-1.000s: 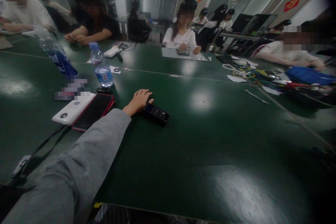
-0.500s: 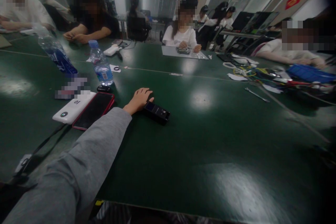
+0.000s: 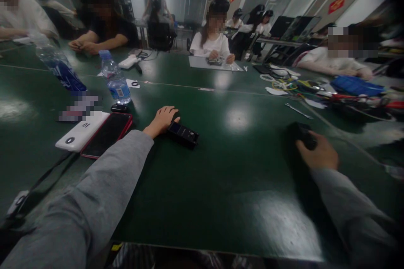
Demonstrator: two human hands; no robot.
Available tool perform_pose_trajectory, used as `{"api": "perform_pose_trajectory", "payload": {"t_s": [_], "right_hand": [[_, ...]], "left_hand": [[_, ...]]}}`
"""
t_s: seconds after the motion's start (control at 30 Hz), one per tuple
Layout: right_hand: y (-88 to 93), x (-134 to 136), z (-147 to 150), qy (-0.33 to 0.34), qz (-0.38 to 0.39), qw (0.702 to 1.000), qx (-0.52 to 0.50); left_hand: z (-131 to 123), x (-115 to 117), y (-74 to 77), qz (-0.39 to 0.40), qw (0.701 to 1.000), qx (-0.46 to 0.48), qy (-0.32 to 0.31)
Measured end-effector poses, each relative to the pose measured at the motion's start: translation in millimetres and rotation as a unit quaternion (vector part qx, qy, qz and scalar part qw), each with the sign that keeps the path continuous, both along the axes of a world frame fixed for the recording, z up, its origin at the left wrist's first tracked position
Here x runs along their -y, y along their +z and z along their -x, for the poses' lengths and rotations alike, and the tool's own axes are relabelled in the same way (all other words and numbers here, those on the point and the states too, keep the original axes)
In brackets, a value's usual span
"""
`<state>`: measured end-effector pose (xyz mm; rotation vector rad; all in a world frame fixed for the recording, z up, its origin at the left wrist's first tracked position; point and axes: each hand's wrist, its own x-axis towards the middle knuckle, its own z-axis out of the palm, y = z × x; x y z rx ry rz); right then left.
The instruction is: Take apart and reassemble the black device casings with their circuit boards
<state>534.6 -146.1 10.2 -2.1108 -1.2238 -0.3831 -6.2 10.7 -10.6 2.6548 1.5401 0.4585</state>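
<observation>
The device (image 3: 184, 135) slanted mid-frame, long axis running down-rightward, screen end upper left. There the left grip (image 3: 162, 119) lay spread, seemingly empty; the right grip (image 3: 321, 151) clasped a dark block (image 3: 300, 130).

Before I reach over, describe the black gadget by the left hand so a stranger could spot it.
On the green table, find the left hand. Beside it lies a black gadget with a little screen and, unlike the phone, no red edge.

Head cam, close above green table (image 3: 221, 185), looking fwd & down.
</observation>
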Motion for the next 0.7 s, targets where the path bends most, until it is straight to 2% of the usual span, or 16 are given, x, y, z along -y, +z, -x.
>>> {"api": "perform_pose_trajectory", "payload": {"t_s": [0.07, 0.17, 0.27, 0.33, 0.43, 0.7], "right_hand": [[-9.8, -40.5, 40.5, 0.075, 0.038, 0.996, -0.007], [-13.6, -81.5, 134.5, 0.264, 0.018, 0.964, 0.014], [-8.7, -94.1, 226.1, 0.435, 0.023, 0.9, 0.003], [-5.1, -93.6, 268.1, 0.504, 0.048, 0.862, 0.01], [-3.0, -90.2, 296.1, 0.528, 0.089, 0.843, 0.049], [-6.6, -91.3, 290.9, 0.521, 0.108, 0.845, 0.058]], "left_hand": [[0.2, 0.2, 0.2, 0.0, 1.0, 0.0, -0.002], [0.3, 0.4, 0.2, 0.001, 1.0, 0.001, 0.001], [0.2, 0.0, -1.1, -0.003, 1.0, 0.002, 0.0], [0.0, -0.5, -2.2, -0.009, 1.0, -0.002, 0.0], [-0.1, -0.7, -2.9, -0.019, 1.0, -0.007, -0.001], [0.3, -0.5, -2.9, -0.017, 1.0, 0.002, -0.001]]}}
